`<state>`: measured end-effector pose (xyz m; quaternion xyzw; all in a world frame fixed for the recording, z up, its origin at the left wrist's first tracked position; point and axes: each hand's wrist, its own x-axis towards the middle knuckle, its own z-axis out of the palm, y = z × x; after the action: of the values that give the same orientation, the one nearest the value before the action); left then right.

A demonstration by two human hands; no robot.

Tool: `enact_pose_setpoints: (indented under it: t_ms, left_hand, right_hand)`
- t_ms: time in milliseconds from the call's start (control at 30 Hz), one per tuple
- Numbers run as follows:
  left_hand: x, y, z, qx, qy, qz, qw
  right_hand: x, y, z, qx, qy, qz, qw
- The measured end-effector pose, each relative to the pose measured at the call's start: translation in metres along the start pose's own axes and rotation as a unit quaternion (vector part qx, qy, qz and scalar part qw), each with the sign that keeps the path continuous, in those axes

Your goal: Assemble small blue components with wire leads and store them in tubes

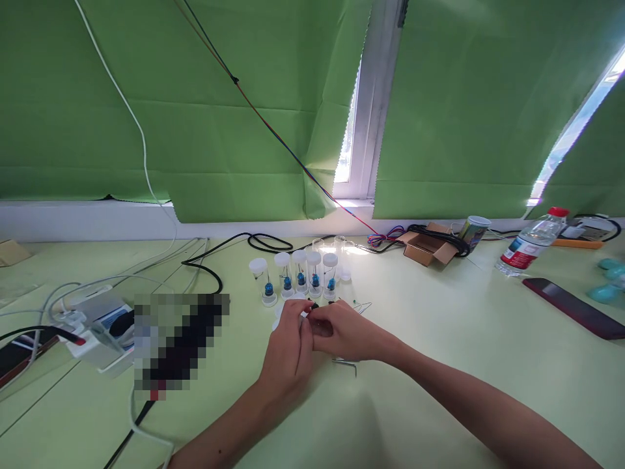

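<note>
My left hand point(288, 345) and my right hand point(342, 332) meet at the fingertips over the pale green table point(439, 365), pinching a small dark part point(312, 307) between them; its shape is too small to make out. Just beyond my fingers stands a row of several clear plastic vials point(300, 273) with white caps and blue pieces inside. A thin metal hex key point(346, 365) lies under my right wrist. Small wire-like bits point(361, 305) lie to the right of my fingers.
A white power strip point(92, 326) with cables sits at the left beside a blurred patch. At the back right are an open cardboard box point(427, 247), a cup point(472, 231), a water bottle point(530, 244) and a dark phone point(576, 307). Green curtains hang behind.
</note>
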<state>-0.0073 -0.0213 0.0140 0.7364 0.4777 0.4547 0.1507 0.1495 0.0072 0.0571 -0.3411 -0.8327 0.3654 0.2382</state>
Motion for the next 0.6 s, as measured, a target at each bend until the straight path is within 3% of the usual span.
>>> enact_pose_setpoints:
  t_ms: [200, 400, 600]
  left_hand:
    - [-0.0027, -0.0003, 0.0032, 0.004, -0.002, -0.006, 1.0]
    - [-0.0031, -0.0002, 0.0058, -0.036, 0.043, -0.014, 0.998]
    - [-0.0023, 0.0088, 0.0025, -0.07, 0.057, -0.042, 0.995]
  right_hand:
    - [-0.0007, 0.0033, 0.0029, -0.016, 0.003, -0.004, 1.0]
    - [0.0015, 0.0048, 0.0069, -0.014, 0.037, -0.001, 0.999]
    - [0.0041, 0.0, 0.003, 0.049, 0.069, 0.017, 0.996]
